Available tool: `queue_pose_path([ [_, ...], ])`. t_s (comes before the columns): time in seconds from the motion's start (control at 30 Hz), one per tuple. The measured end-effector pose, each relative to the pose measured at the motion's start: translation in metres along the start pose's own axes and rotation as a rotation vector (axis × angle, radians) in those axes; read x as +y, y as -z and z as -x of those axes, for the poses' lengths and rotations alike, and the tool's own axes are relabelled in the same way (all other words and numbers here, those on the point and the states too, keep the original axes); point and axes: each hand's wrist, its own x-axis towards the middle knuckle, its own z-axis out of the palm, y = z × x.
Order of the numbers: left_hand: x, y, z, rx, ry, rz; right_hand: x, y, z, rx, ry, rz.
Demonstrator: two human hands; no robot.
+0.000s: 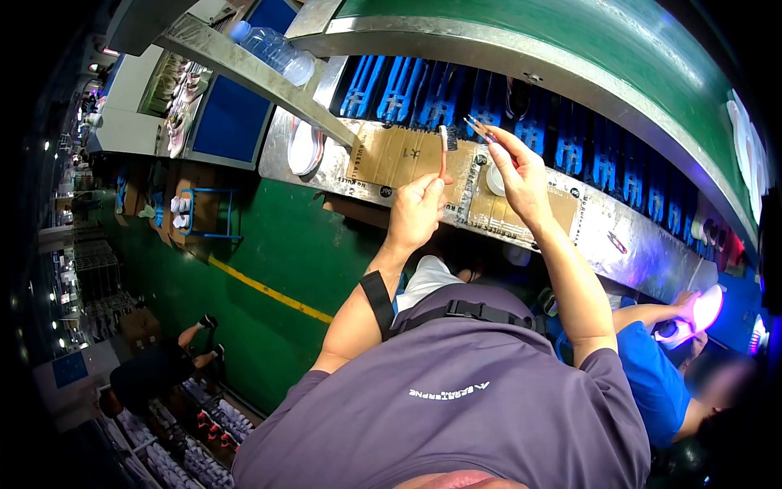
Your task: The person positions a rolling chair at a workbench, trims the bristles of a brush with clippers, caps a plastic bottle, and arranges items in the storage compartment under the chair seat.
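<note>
- L hand (417, 213): grasping a brush (448, 140), fingers closed round the reddish handle; head up, dark bristles above cardboard (389, 157) on the desk (639, 251).
- R hand (521, 175): pinching a thin tweezers-like tool (479, 128), tips pointing at the brush head; a small gap betw. the two.
- Tape (458, 196) on cardboard: dark print, "RULES ALL" readable in part; round black logo (385, 191) looks like "36" + something, too small to be sure.
- White lettering (450, 390) on the wearer's dark shirt, upside down, only partly legible.
- White dish (495, 180) on cardboard, just beside R hand, partly hidden by it.
- Small dark reddish item (617, 242) on desk, R of cardboard; can't tell what.
- Metal post (269, 85) slants across the L end of desk, in the way, partly covering a white-soled shoe (305, 149).
- Clear bottle (275, 53) w/ blue cap by the post, label n/a to read.
- Behind desk: row of blue racks (399, 91), then green belt (570, 28) above.
- R side: co-worker in blue shirt (652, 383), holding a shoe (699, 314) under purple light.
- L side: green floor (269, 216) w/ yellow line (269, 291); blue cart (213, 213) near white shoes (181, 212); 2nd person (155, 371) in dark clothes by shoe racks (167, 436).
</note>
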Motion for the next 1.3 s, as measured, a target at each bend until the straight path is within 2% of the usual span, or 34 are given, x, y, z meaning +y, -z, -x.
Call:
queue_pose_path([
  [0.17,0.001,-0.003,0.002,-0.010,-0.048,-0.059,-0.001,-0.002,-0.002,-0.070,0.006,0.055],
  [0.4,-0.009,-0.001,-0.001,0.035,-0.260,-0.314,-0.004,0.000,-0.006,-0.171,-0.014,0.066],
  [0.77,-0.003,-0.004,-0.003,0.086,-0.431,-0.589,0.002,-0.009,-0.005,-0.113,-0.027,0.018],
  [0.9,-0.007,-0.004,-0.006,0.075,-0.385,-0.546,0.012,-0.011,-0.005,-0.078,-0.055,-0.038],
  [1.0,-0.015,-0.005,-0.009,0.076,-0.360,-0.530,0.018,-0.016,-0.001,-0.018,0.000,-0.076],
  [1.07,-0.024,-0.002,-0.017,0.097,-0.357,-0.581,0.014,-0.016,0.000,-0.046,0.106,0.115],
  [1.1,-0.023,-0.001,-0.019,0.092,-0.188,-0.461,0.009,-0.015,0.002,-0.063,0.157,0.210],
  [1.17,-0.019,0.003,-0.025,0.085,0.144,-0.216,0.001,-0.015,0.004,-0.064,0.139,0.091],
  [1.3,-0.008,0.016,-0.022,-0.099,0.226,0.172,0.019,-0.002,0.001,0.092,-0.089,-0.131],
])
